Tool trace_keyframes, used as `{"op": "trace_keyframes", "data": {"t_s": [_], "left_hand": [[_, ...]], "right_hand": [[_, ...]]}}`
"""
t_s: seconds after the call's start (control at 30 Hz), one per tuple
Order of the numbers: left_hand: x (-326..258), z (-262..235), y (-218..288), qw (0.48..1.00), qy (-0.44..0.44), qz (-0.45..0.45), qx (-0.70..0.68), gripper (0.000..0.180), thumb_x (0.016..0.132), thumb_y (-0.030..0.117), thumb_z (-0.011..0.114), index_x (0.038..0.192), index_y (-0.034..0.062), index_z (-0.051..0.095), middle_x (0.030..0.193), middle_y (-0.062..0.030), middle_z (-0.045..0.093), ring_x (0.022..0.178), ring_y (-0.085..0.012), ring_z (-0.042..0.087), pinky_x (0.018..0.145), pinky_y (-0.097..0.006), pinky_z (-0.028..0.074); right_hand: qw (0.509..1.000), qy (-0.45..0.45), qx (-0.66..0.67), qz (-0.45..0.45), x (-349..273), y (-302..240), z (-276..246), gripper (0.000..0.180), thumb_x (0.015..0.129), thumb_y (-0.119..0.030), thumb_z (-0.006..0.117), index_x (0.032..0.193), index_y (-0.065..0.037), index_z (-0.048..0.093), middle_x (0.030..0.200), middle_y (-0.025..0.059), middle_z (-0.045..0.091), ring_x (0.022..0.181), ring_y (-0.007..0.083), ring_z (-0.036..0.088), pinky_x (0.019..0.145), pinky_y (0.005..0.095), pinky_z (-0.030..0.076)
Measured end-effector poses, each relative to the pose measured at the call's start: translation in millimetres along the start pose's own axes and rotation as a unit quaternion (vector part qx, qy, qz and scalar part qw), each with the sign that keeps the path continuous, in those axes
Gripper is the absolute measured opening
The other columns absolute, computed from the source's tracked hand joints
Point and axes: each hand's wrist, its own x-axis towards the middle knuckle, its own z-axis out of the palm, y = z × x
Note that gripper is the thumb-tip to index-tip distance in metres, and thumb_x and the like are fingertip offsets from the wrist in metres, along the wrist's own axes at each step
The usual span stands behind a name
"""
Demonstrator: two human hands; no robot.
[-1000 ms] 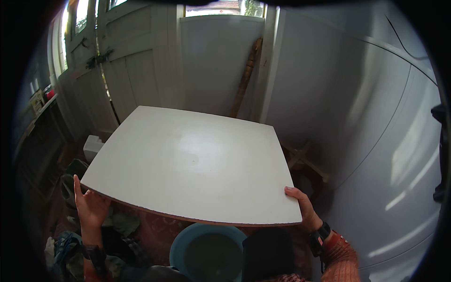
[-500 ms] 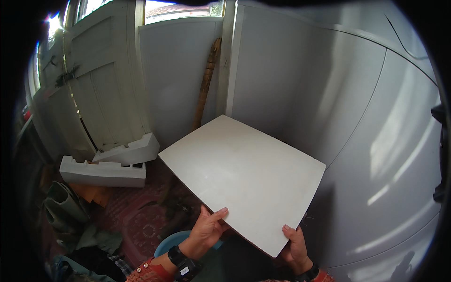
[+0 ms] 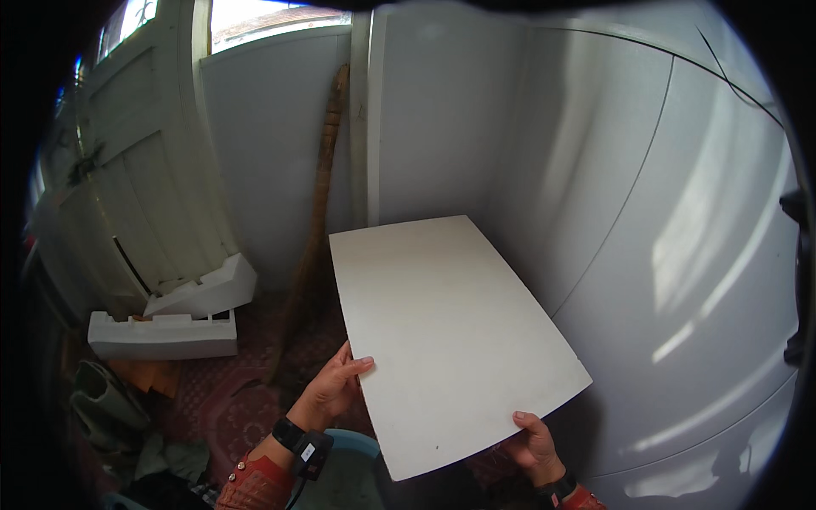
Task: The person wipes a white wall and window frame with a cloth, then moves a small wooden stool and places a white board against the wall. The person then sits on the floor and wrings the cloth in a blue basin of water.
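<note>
I hold a large flat white panel (image 3: 442,331) out in front of me, tilted, with its far edge toward the corner of the room. My left hand (image 3: 331,391) grips its left long edge, thumb on top. At the panel's near right corner my right hand (image 3: 535,444) holds the edge from below, fingers curled over it. Both wrists wear dark bands with red sleeves behind them.
Grey-white walls (image 3: 646,212) close in on the right and ahead. A wooden stick (image 3: 319,221) leans in the corner. White foam blocks (image 3: 170,327) lie on the patterned red floor (image 3: 229,399) at left, by a white door (image 3: 144,195). A blue basin (image 3: 348,476) sits below the panel.
The panel has swung from lying broad across my view to pointing lengthwise toward the right wall. My view has turned right, and my left hand has shifted along the edge.
</note>
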Motion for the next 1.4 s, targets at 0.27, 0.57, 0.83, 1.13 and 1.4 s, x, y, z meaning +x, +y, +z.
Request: {"op": "trace_keyframes", "data": {"t_s": [0.27, 0.57, 0.83, 1.13, 1.4], "left_hand": [[38.8, -1.5, -10.7, 0.999, -0.018, 0.003, 0.031, 0.050, 0.093, 0.024, 0.069, 0.134, 0.0015, 0.049, 0.123, -0.0068, 0.063, 0.111, -0.0163, 0.061, 0.099, -0.033, 0.048], [33.0, 9.7, -21.1, 0.995, 0.011, -0.079, 0.063, 0.067, 0.093, 0.012, 0.067, 0.149, 0.0129, 0.031, 0.135, -0.0071, 0.053, 0.122, -0.0219, 0.054, 0.104, -0.041, 0.046], [32.1, 13.3, -26.9, 0.996, 0.011, -0.075, 0.041, 0.063, 0.095, 0.008, 0.062, 0.149, 0.0132, 0.030, 0.133, -0.0074, 0.054, 0.120, -0.0212, 0.056, 0.101, -0.040, 0.047], [26.3, 16.0, -23.2, 0.995, 0.028, -0.086, 0.047, 0.059, 0.096, 0.008, 0.060, 0.148, 0.0136, 0.034, 0.133, -0.0069, 0.055, 0.120, -0.0206, 0.056, 0.102, -0.039, 0.048], [28.3, 21.2, -27.2, 0.993, 0.092, -0.072, -0.002, 0.048, 0.100, 0.009, 0.054, 0.146, 0.0130, 0.040, 0.133, -0.0045, 0.056, 0.121, -0.0198, 0.056, 0.104, -0.039, 0.046]], "right_hand": [[0.999, -0.001, 0.038, -0.038, 20.2, 10.6, -5.6, 0.045, 0.088, -0.009, 0.063, 0.129, 0.004, 0.051, 0.127, 0.0153, 0.059, 0.119, 0.0285, 0.057, 0.105, 0.0459, 0.045], [0.998, 0.012, 0.035, -0.052, 33.0, 15.3, -22.4, 0.049, 0.088, -0.009, 0.065, 0.133, 0.001, 0.048, 0.130, 0.0140, 0.057, 0.120, 0.0278, 0.056, 0.103, 0.0468, 0.047], [0.966, -0.100, -0.235, -0.030, 40.9, 1.8, -79.4, 0.063, 0.087, -0.009, 0.069, 0.143, -0.003, 0.040, 0.138, 0.0110, 0.053, 0.127, 0.0266, 0.052, 0.107, 0.0421, 0.043], [0.582, 0.156, -0.798, -0.014, 127.5, -2.6, -165.1, 0.069, 0.083, -0.009, 0.071, 0.144, -0.002, 0.040, 0.139, 0.0112, 0.053, 0.129, 0.0241, 0.049, 0.106, 0.0396, 0.043], [0.592, 0.188, -0.783, -0.041, 143.5, -9.1, -169.5, 0.069, 0.083, -0.009, 0.071, 0.144, -0.001, 0.040, 0.137, 0.0112, 0.054, 0.127, 0.0244, 0.051, 0.105, 0.0401, 0.043]]}}
